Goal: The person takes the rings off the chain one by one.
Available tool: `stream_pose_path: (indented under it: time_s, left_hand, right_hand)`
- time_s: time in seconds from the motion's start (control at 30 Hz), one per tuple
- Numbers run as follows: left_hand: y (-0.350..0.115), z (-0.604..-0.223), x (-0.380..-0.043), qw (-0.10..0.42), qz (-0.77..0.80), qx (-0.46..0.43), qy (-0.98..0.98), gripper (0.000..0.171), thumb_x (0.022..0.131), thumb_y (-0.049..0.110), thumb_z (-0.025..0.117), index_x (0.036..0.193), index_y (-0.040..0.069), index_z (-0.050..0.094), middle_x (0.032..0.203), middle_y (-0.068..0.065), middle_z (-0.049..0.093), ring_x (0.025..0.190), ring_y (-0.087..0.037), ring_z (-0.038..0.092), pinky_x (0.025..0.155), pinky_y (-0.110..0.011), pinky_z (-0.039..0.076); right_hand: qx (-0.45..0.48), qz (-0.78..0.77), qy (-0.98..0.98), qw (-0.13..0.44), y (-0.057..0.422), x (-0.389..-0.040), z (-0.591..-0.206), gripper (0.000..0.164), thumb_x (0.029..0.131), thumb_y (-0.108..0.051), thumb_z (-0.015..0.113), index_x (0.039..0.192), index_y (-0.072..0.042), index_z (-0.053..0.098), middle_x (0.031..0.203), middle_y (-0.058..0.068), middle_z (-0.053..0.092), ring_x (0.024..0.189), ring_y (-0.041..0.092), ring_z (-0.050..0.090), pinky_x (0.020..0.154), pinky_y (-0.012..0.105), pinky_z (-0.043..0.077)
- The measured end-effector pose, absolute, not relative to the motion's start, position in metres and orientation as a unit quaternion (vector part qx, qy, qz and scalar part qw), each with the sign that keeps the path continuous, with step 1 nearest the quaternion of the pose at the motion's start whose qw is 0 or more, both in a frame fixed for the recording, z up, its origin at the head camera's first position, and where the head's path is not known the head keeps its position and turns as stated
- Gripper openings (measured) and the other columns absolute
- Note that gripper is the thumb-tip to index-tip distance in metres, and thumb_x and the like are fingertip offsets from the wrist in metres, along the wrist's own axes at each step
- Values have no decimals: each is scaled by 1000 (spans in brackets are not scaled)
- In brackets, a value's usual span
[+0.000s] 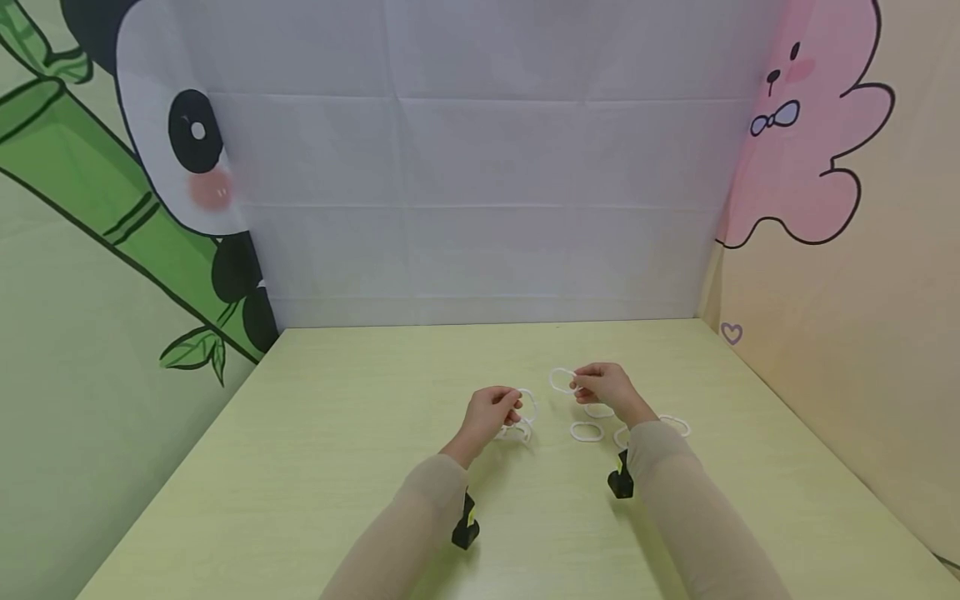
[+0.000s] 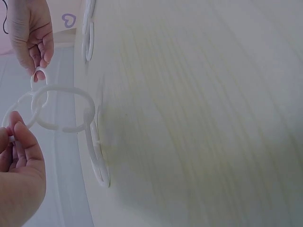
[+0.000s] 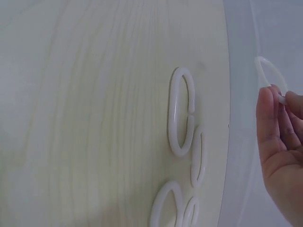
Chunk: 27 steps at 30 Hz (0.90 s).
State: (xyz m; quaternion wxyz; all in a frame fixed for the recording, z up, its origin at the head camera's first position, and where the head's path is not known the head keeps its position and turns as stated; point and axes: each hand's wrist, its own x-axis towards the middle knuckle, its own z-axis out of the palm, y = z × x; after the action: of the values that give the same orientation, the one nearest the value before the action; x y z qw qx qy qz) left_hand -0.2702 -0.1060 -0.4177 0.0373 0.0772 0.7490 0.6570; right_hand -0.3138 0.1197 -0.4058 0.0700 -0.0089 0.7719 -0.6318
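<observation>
My left hand (image 1: 486, 418) pinches a white oval plastic link (image 1: 536, 405) between thumb and fingertips, above the table. In the left wrist view another link (image 2: 66, 88) passes through it, and further joined links (image 2: 94, 158) hang down to the tabletop. To the right and slightly farther away, my right hand (image 1: 606, 388) pinches a single white link (image 3: 259, 64) near one end, held up off the table. A small gap shows in the side of one loose link (image 3: 174, 111) lying below the right hand.
Several loose links, among them one (image 1: 587, 440) between the hands and one (image 1: 681, 422) to the right, lie on the pale wooden table (image 1: 360, 375). A white sheet (image 1: 487, 250) rises behind the table. Walls with painted animals stand at both sides. Each wrist carries a small black device (image 1: 621, 482).
</observation>
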Motion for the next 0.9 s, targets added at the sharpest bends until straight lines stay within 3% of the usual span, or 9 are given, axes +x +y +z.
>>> stream_pose_path:
  time_s: [0.33, 0.9]
  left_hand:
    - [-107, -418, -270, 34, 658, 80, 748, 26, 95, 12, 52, 106, -10, 60, 98, -27, 60, 60, -7, 56, 59, -20, 48]
    - [-109, -421, -271, 36, 657, 75, 749, 24, 95, 11, 52, 104, -9, 61, 97, -26, 61, 60, -7, 56, 58, -19, 48]
  right_hand:
    - [8, -616, 783, 83, 122, -315, -414, 30, 93, -2, 51, 116, 17, 49, 90, 16, 63, 67, 12, 60, 66, 26, 53]
    - [21, -615, 783, 90, 120, -310, -424, 28, 93, -2, 52, 114, 16, 52, 91, 16, 65, 68, 13, 60, 66, 26, 53]
